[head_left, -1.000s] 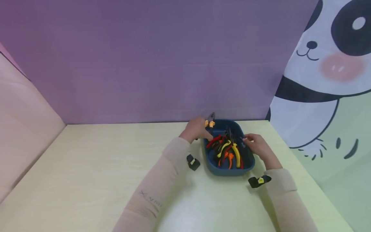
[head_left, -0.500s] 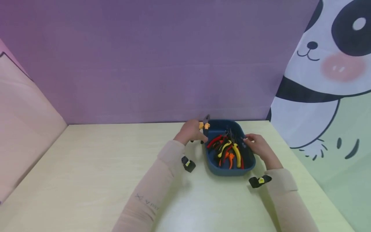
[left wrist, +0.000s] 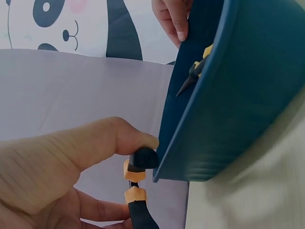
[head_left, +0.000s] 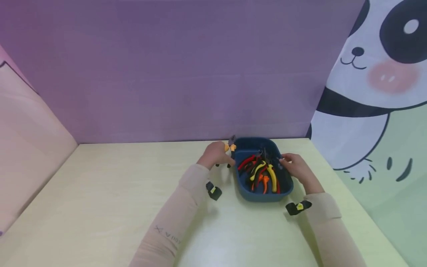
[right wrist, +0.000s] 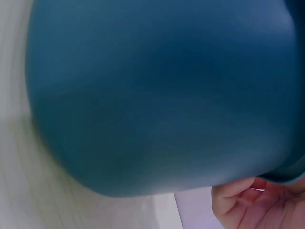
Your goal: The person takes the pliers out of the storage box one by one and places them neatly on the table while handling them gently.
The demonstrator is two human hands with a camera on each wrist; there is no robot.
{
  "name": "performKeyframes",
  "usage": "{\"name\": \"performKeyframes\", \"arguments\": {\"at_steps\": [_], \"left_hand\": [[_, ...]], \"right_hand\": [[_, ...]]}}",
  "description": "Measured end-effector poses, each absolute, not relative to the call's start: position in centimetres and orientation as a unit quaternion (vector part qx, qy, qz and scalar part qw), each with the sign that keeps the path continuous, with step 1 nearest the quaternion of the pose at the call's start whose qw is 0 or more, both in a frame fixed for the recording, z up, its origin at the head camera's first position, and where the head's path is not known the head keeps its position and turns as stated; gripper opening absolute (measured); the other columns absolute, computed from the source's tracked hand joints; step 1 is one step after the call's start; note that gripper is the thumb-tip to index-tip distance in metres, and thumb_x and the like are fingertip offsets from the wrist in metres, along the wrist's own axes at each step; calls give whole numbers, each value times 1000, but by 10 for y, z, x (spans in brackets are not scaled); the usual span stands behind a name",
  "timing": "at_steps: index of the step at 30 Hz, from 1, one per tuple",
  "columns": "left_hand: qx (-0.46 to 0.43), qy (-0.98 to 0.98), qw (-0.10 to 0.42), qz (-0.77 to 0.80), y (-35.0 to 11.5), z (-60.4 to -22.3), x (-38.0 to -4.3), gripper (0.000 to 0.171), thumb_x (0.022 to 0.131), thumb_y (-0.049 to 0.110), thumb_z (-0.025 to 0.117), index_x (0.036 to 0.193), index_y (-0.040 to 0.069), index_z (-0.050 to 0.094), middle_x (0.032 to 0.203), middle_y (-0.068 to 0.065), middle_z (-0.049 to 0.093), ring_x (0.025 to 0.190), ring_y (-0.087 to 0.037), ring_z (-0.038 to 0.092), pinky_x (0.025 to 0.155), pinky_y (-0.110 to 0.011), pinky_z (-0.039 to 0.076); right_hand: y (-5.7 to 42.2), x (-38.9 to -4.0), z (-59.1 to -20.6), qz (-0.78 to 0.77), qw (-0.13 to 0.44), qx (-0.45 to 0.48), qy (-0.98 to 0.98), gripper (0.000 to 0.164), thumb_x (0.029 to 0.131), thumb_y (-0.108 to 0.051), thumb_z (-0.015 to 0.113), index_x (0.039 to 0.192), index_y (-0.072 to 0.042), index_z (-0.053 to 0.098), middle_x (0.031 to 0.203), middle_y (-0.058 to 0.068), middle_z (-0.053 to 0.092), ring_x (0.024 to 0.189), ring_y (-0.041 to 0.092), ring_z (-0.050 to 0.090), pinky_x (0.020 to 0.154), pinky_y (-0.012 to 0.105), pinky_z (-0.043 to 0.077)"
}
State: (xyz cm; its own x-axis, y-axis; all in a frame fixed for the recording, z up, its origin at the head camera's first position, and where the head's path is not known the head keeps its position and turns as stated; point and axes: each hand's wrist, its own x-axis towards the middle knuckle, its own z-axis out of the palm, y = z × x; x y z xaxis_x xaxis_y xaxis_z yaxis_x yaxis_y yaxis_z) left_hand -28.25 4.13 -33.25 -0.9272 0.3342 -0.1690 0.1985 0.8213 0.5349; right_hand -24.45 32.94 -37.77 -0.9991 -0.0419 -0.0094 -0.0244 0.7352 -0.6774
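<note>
Left hand point(head_left: 216, 154) curled round orange-and-black pliers point(head_left: 230, 147), held just outside left rim of blue bin point(head_left: 263, 194). Right hand point(head_left: 297, 168) gripping bin's right edge, fingers bent over rim. Bin sits on counter point(head_left: 100, 200), more pliers point(head_left: 263, 172) piled inside.

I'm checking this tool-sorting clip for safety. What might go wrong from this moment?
The left hand holds pliers right beside the blue bin's rim, so they might knock it. The right hand grips the opposite rim, near the pointed tools piled inside; a finger might get poked. The tangled handles may snag when one is lifted.
</note>
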Motion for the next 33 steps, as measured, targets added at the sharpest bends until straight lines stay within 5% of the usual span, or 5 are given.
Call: {"name": "performKeyframes", "arguments": {"at_steps": [16,33], "left_hand": [[115,952,127,252,29,-349,-286,41,72,34,79,84,8,49,74,-2,43,68,-18,45,58,-28,36],[105,953,138,248,21,-367,-284,38,72,33,78,76,10,48,70,0,43,63,-16,42,56,-28,36]], "right_hand": [[329,-244,-377,-347,12,-19,938,41,97,-12,45,125,18,44,111,33,55,91,35,58,74,40,51],[326,-240,-376,-353,-2,-27,935,40,97,-11,46,123,19,45,109,34,55,91,37,56,74,42,50]]}}
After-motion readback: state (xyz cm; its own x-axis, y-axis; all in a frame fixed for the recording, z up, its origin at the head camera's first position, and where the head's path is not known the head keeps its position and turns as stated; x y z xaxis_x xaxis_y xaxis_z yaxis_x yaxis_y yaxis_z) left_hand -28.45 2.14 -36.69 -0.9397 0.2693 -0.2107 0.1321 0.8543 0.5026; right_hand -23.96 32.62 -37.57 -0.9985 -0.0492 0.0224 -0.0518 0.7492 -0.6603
